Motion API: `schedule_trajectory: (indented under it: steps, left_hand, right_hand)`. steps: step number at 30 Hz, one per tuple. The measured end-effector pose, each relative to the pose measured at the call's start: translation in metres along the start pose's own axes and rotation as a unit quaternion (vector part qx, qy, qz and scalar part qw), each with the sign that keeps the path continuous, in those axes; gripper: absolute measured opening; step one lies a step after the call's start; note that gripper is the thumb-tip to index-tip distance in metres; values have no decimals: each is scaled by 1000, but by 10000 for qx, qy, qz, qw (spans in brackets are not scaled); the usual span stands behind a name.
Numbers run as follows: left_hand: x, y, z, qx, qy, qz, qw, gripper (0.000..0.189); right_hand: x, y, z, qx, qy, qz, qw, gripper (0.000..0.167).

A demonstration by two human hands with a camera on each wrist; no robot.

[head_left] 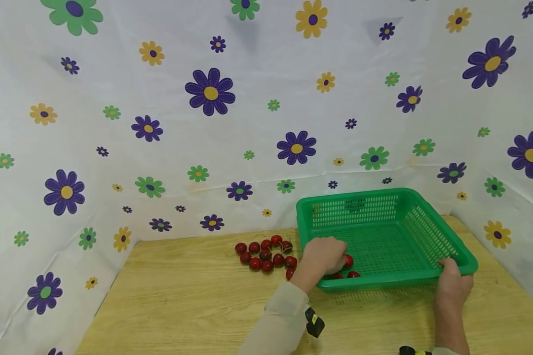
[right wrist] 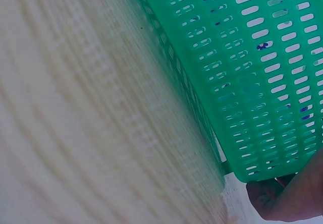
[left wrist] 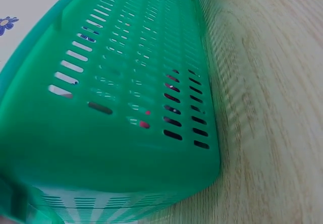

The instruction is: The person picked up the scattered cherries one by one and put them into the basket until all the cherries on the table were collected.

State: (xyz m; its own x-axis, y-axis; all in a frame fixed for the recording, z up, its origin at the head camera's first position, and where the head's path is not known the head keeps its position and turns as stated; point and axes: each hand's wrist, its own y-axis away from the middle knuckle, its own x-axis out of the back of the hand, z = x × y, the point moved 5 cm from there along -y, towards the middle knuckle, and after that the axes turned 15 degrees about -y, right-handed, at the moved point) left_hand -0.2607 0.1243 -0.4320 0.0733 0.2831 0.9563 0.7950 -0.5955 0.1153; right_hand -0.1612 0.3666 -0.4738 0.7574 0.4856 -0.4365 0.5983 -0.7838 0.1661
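A green plastic basket (head_left: pixel 373 283) with slotted walls stands on the wooden table. My left hand (head_left: pixel 324 255) reaches over its near left corner with bent fingers. Beside those fingers, a red cherry (head_left: pixel 348 261) shows, and more cherries (head_left: pixel 354 274) lie inside by the front wall. The back of the hand hides the fingertips, so whether they pinch a cherry cannot be told. My right hand (head_left: pixel 454 286) grips the basket's front rim near the right corner. In the left wrist view, red patches show through the slots of the basket (left wrist: pixel 101 148).
Dark red cherries (head_left: pixel 266 256), several with stems, lie grouped on the table left of the basket. The wooden table (head_left: pixel 191 296) reaches back to a white flowered cloth (head_left: pixel 257 133), which also hangs at both sides.
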Motion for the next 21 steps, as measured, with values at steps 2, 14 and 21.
schedule_trajectory:
  steps: [2,14,21]
  left_hand:
    - [2,1,-1,6,156,160,9998,27]
    - [13,13,-16,245,1693,1737,9698,19]
    - [19,27,-30,505,3066,3528,8826,16]
  right_hand:
    - [0,1,0,-1,25,-1,10000,20]
    - [0,2,0,-19,36,20,10000,16]
    - [2,0,-1,-83,196,149,9997,13]
